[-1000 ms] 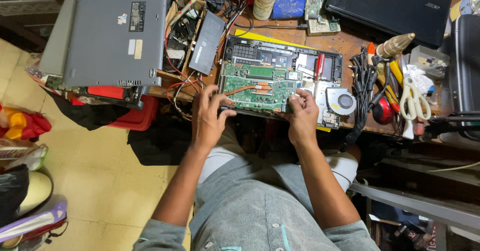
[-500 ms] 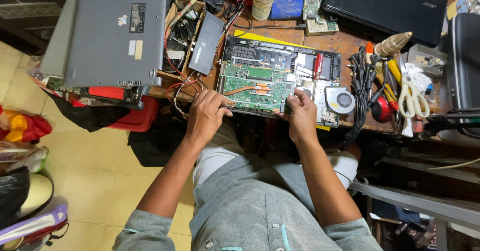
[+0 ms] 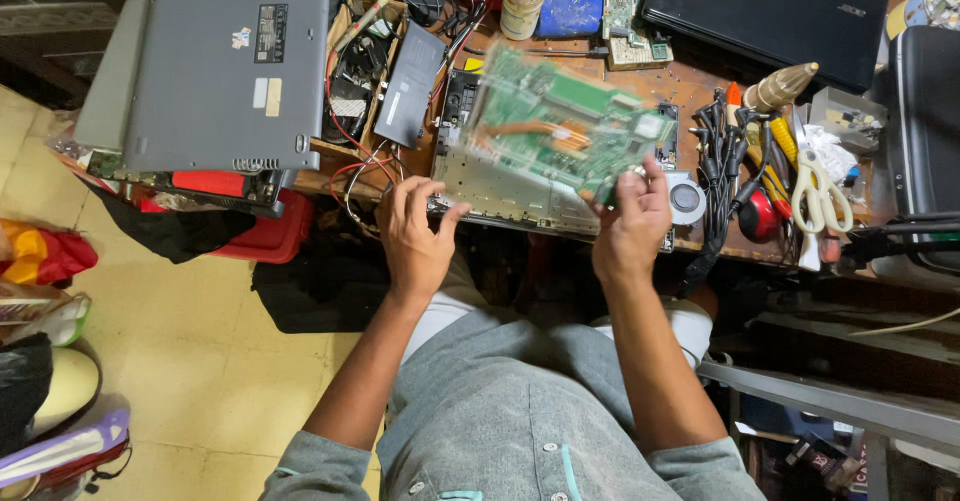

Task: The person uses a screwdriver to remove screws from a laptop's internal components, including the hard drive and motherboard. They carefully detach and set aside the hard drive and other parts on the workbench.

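A green circuit board (image 3: 560, 126), blurred by motion, hangs tilted above an opened laptop base (image 3: 520, 196) on the wooden workbench (image 3: 700, 86). My right hand (image 3: 630, 221) grips the board by its lower right corner. My left hand (image 3: 415, 236) rests at the base's lower left edge, fingers spread and curled on its rim, holding nothing lifted.
A closed grey laptop (image 3: 215, 61) lies at the left. A black laptop (image 3: 770, 11) sits at the back right. White-handled scissors (image 3: 820, 196), screwdrivers (image 3: 780, 136), black cables (image 3: 715, 166), a small jar (image 3: 522, 1) and red wires (image 3: 350, 161) crowd the bench.
The green circuit board, which lay flat in the laptop base under both hands, has come up out of it in my right hand. My left hand has let go and stays on the base.
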